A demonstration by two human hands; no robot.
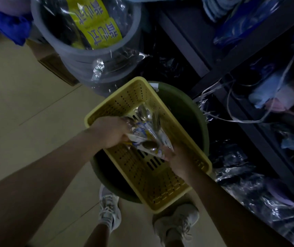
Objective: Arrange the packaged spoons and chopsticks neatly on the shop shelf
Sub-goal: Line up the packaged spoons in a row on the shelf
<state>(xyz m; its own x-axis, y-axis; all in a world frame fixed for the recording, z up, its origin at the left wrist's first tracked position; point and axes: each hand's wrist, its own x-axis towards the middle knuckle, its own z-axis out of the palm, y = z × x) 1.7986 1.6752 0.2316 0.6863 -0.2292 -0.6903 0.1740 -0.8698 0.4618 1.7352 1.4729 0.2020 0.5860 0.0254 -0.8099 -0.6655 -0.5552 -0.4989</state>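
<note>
At six o'clock our two pale sneakers [175, 223] stand on the beige tiled floor [35, 104], just under the near end of the yellow perforated basket [160, 184]. Both bare forearms reach up and inward over it. Our left hand [109, 131], entering from eight o'clock, curls its fingers over the left side of the packaged spoons [146, 129], gripping the clear wrappers. Our right hand [176, 157], coming from four o'clock, holds the near end of the same bundle; its fingertips are tucked under the plastic, so we cannot tell exactly how they lie. The spoons sit in the far half of the basket, partly lifted between our hands, and the near half shows bare slotted bottom.

The basket rests tilted across the rim of a dark green round tub [187, 107], its long sides running from seven to one o'clock. At eleven o'clock, just beyond the basket's far corner, stands a stack of grey buckets [92, 56] holding a yellow-labelled packet [96, 22]. From one to four o'clock runs the dark shop shelf [231, 65], its levels crowded with wrapped goods; its frame lies near the tub's right edge. Open floor spreads wide at nine o'clock
</note>
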